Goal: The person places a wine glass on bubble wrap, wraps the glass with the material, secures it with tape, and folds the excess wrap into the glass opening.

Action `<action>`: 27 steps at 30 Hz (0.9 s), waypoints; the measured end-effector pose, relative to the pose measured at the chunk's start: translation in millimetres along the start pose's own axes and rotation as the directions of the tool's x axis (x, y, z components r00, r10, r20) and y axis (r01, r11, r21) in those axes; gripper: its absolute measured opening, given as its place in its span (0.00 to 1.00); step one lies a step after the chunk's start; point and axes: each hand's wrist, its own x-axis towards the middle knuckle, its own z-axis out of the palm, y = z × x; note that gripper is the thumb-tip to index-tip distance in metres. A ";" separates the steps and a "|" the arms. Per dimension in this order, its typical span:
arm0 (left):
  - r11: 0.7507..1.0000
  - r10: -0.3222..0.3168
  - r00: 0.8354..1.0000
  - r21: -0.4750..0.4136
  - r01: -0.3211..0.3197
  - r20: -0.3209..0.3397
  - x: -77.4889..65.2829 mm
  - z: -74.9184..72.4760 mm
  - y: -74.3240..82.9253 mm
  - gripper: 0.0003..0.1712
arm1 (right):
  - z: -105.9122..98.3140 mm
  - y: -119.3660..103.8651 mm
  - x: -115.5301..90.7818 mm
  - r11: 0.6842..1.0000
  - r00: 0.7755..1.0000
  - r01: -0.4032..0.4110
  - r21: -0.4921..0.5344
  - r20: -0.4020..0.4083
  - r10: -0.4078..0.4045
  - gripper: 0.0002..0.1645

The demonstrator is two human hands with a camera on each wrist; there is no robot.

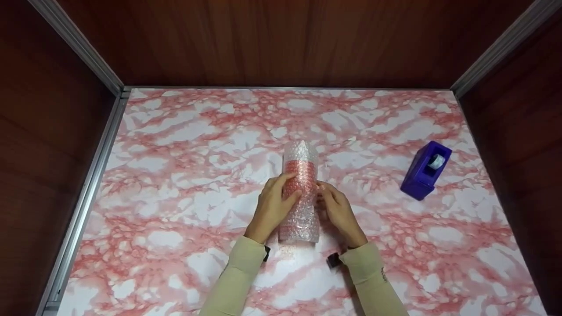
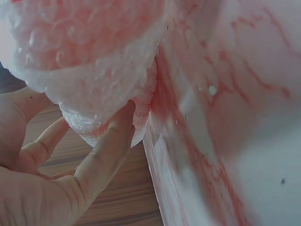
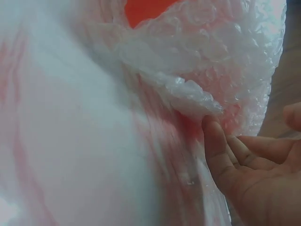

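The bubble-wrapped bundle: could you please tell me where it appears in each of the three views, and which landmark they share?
Head: the bubble-wrapped bundle is slightly below and right of centre, between the left hand and right hand.
Left wrist: upper left, above the fingers.
Right wrist: upper right, above the fingertips.
Shared landmark: the red-and-white marbled tabletop.

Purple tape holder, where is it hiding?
In the head view, the purple tape holder is on the right side of the marbled tabletop, right of and slightly beyond the right hand.
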 end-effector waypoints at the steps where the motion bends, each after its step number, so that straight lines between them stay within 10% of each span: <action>1: 1.000 0.001 1.000 -0.001 -0.001 -0.002 0.0 0.2 -0.3 0.27 | 0.1 -0.3 -0.1 1.000 1.000 -0.006 0.011 -0.016 0.006 0.29; 27: 0.998 0.047 0.999 0.041 -0.047 -0.002 -2.4 1.5 -5.2 0.27 | -5.3 0.9 -4.3 0.924 0.982 -0.151 0.351 -0.054 0.181 0.21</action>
